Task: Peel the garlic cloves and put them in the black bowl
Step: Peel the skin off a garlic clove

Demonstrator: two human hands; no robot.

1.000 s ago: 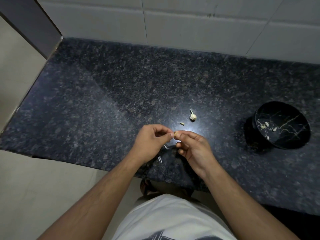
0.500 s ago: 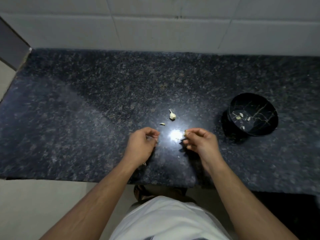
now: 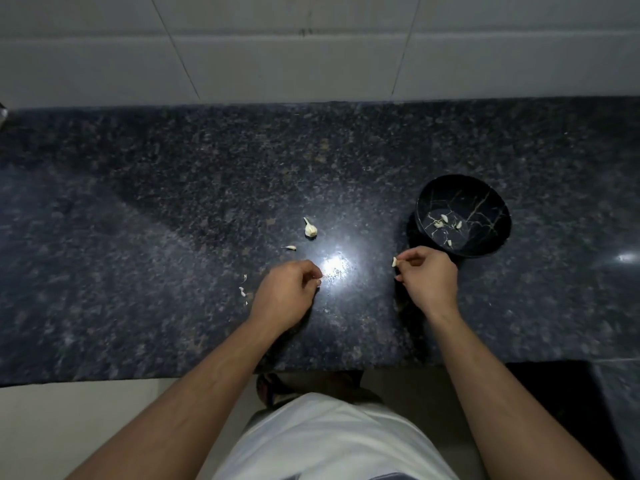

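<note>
My right hand (image 3: 427,280) pinches a small pale garlic clove (image 3: 394,261) between thumb and fingertip, just left of and below the black bowl (image 3: 490,244). The bowl has gold veining and holds several peeled cloves (image 3: 444,223). My left hand (image 3: 285,294) hovers over the counter with its fingers curled; a tiny pale scrap shows at its fingertips, too small to identify. An unpeeled garlic piece (image 3: 310,229) and a smaller clove (image 3: 291,248) lie on the counter beyond my left hand.
Bits of garlic skin (image 3: 243,289) lie left of my left hand. The dark speckled granite counter (image 3: 173,202) runs to a white tiled wall (image 3: 311,46) at the back. Its front edge is by my body, floor below.
My hands have parted: the right one carried the clove rightward toward the bowl, the left one stayed near the centre. The camera view shifted right.
</note>
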